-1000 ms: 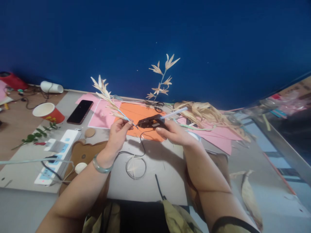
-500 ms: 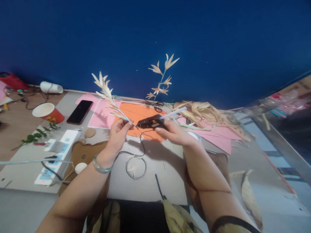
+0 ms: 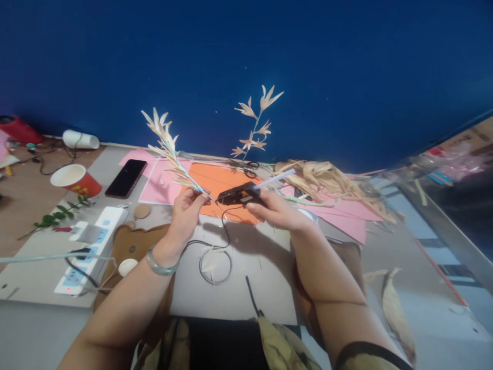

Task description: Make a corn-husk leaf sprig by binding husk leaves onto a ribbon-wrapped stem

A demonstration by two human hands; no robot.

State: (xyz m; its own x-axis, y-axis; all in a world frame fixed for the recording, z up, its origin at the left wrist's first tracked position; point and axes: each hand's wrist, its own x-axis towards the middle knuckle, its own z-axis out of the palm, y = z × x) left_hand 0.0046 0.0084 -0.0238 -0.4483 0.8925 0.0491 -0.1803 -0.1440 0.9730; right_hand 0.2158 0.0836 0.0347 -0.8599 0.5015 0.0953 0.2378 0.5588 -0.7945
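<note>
Pinched in my left hand [image 3: 187, 210] is a thin blue stem carrying pale dried leaves, a handmade leaf sprig [image 3: 168, 146] that slants up to the left. My right hand [image 3: 278, 209] grips a black hot glue gun [image 3: 239, 193], with a whitish glue stick [image 3: 276, 178] jutting from its back. The gun's nozzle points left, close to the lower end of the stem; whether they touch I cannot tell. Beyond my hands a second leaf sprig [image 3: 254, 128] stands upright before the blue wall.
Dried husks [image 3: 319, 180] lie on pink paper [image 3: 342, 218] at the right. Scissors [image 3: 251, 170] rest behind the orange paper [image 3: 208, 177]. To the left are a phone [image 3: 126, 178], a red paper cup [image 3: 82, 181], a green sprig [image 3: 57, 217] and a power strip [image 3: 87, 257]. A cable [image 3: 227, 236] loops below my hands.
The leafy top of the sprig in my left hand has tipped slightly up and to the left. My right hand and the glue gun stay almost still.
</note>
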